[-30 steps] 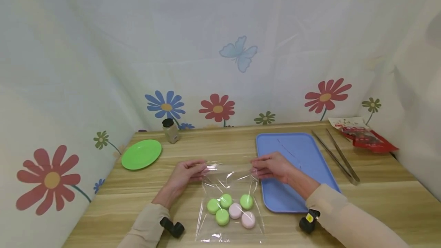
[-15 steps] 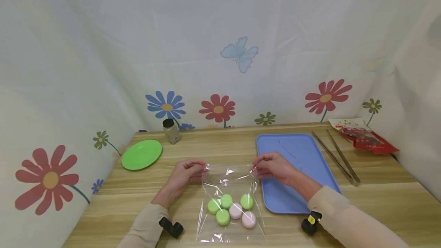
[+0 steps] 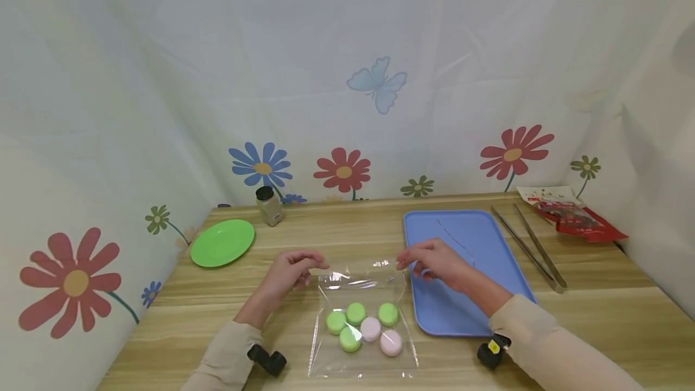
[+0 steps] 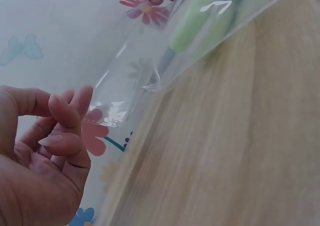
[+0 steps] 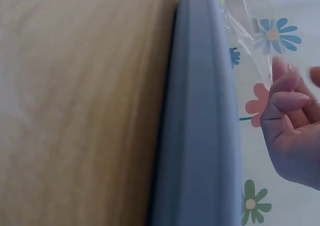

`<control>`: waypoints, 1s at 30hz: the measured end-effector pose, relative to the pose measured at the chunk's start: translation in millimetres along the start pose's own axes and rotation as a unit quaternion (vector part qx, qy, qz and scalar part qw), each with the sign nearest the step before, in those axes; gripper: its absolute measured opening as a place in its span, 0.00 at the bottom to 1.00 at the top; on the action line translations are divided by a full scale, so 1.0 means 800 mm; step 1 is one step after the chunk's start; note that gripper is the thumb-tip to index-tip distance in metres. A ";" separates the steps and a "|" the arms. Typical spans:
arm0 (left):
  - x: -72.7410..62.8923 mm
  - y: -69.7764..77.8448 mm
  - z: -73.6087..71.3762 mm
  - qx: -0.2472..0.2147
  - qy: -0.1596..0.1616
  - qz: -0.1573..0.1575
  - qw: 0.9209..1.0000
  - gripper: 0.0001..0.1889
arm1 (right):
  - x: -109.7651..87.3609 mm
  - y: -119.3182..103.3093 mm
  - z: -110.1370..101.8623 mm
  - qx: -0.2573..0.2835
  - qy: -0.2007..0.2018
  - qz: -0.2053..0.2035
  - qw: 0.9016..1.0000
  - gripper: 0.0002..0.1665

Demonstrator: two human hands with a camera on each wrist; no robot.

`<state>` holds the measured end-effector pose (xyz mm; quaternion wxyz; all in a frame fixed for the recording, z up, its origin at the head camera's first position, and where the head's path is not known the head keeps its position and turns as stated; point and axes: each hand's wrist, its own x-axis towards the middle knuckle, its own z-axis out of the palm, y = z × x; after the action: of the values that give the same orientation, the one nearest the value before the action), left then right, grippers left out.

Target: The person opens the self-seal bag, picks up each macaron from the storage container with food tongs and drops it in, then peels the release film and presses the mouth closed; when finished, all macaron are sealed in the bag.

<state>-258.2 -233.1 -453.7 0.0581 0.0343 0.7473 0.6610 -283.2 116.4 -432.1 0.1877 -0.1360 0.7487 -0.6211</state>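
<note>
A clear plastic bag (image 3: 361, 288) lies flat on the table with several macarons inside, green (image 3: 355, 314) and pink (image 3: 391, 343). Its far edge is between my two hands. My left hand (image 3: 290, 270) is at the far left corner; in the left wrist view that hand (image 4: 47, 156) has loosely bent fingers, a fingertip close to the film and the thumb apart. At the far right corner is my right hand (image 3: 437, 264). Its fingers (image 5: 287, 101) are loosely bent by the film in the right wrist view, with nothing visibly pinched.
Right of the bag is a blue tray (image 3: 442, 312) with a thin dark strand (image 3: 456, 240) on it. Metal tongs (image 3: 534, 252) and a red-and-white food pouch (image 3: 575, 216) lie beyond. At the back left are a green plate (image 3: 222, 243) and a black-lidded jar (image 3: 269, 207).
Both hands have loosened from the bag's far corners, their fingers parting from the film. The bag's far end has settled lower; the macarons have barely shifted.
</note>
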 end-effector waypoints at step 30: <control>-0.003 0.003 0.017 0.044 0.052 0.031 0.997 0.16 | 0.001 -0.003 0.009 -0.021 0.070 0.019 0.997 0.28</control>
<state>-253.9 -219.5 -453.0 -0.0033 0.0253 0.7766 0.6295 -280.6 109.6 -431.3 0.1438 -0.0823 0.7752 -0.6097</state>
